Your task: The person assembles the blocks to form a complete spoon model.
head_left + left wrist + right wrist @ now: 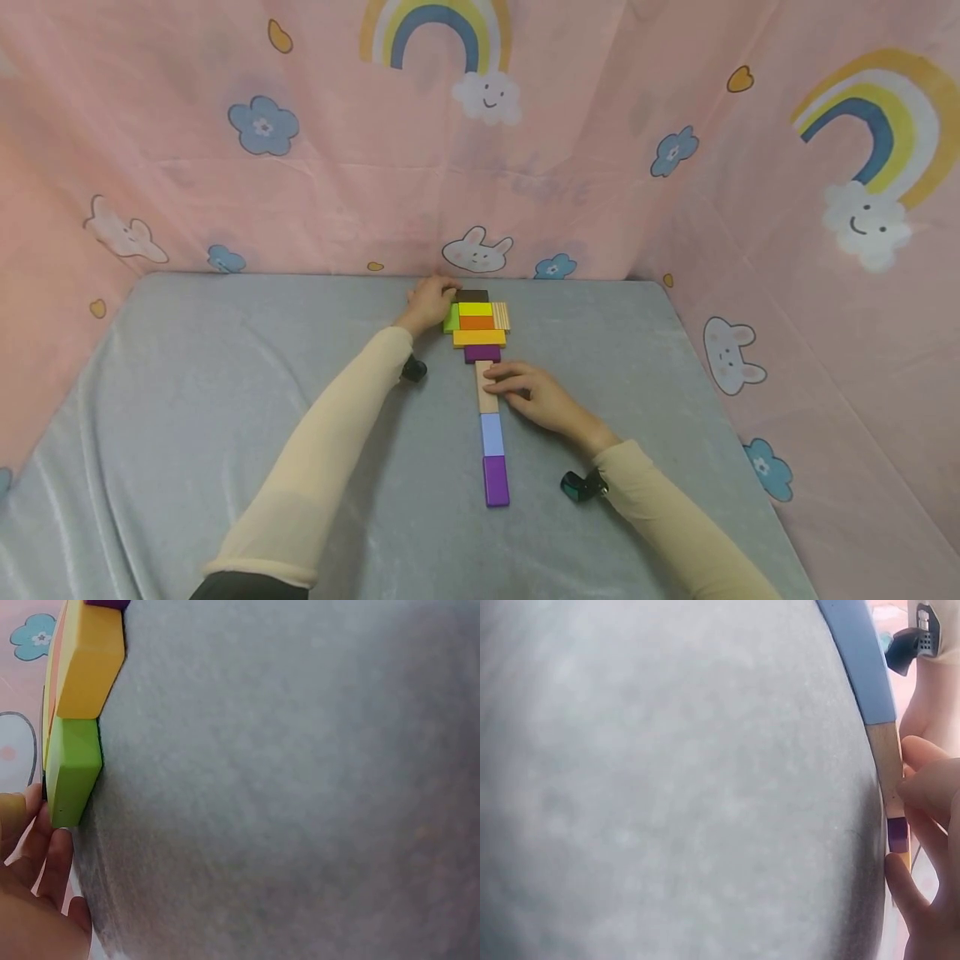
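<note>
Flat coloured blocks lie in a pattern on the grey cloth. At its far end is a dark block [472, 296]; my left hand [430, 302] reaches to its left end, fingertips also right by the green block [75, 765]. Below the dark block come a yellow block [475, 308], an orange block [476, 322], a striped piece [501, 316] and a wider amber block [478, 337]. A short purple block [482, 354] follows, then a plain wooden block [487, 402], which my right hand [543, 402] touches with loosely extended fingers.
A light blue block [491, 434] and a longer purple block [496, 481] continue the column towards me. Grey cloth [225, 417] covers the table. Pink printed curtains [570, 167] hang behind and at the sides. A dark wrist camera [581, 486] sits below my right wrist.
</note>
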`<state>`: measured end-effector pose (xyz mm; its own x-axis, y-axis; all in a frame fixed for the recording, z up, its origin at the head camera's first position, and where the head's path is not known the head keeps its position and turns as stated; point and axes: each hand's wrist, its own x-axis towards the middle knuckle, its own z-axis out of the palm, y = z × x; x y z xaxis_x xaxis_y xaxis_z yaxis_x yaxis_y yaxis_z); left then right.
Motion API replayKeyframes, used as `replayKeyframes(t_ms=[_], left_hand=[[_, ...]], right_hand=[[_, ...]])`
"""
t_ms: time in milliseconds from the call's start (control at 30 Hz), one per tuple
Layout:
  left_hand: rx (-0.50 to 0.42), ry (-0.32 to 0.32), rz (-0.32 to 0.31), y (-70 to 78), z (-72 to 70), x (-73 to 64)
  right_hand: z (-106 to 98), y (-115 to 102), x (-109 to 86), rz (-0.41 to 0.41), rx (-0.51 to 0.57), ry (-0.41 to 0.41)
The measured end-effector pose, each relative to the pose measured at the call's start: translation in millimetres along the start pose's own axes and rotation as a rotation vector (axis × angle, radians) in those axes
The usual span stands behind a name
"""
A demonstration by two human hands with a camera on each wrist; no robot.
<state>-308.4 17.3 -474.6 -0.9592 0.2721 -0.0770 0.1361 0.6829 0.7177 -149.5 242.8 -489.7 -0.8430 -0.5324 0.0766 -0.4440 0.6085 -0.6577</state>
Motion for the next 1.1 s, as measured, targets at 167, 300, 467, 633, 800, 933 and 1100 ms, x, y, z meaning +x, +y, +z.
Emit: replayKeyframes(t_ms=[167, 300, 467, 633, 800, 933, 1100], left_hand=[[-0.005, 0.0, -0.001, -0.3, 0.3, 0.3], [-0.002, -0.001, -0.01, 0.9, 0.7, 0.5], [-0.004, -0.005, -0.015, 1.8, 0.3, 1.5], [-0.018, -0.031, -0.01, -0.7, -2.1, 2.5], [-0.047, -0.064, 0.018, -8.0, -9.6, 1.1], [-0.056, -0.089, 0.059, -14.4, -20.5, -4.6], [-0.025, -0.121, 0.105, -17.9, -38.4, -17.9]], right_hand=[[0, 1, 0.2, 0.0, -0.002, 0.0], [0, 1, 0.8, -0.014, -0.002, 0.007], [-1, 1, 0.7, -0.029, 0.008, 0.011], [-1, 1, 0.6, -0.019, 0.022, 0.006], [-2, -1, 1.1, -0.034, -0.005, 0.007], [-2, -2, 1.9, -0.056, -0.048, 0.006], [-4, -4, 3.0, -0.083, -0.128, -0.006]])
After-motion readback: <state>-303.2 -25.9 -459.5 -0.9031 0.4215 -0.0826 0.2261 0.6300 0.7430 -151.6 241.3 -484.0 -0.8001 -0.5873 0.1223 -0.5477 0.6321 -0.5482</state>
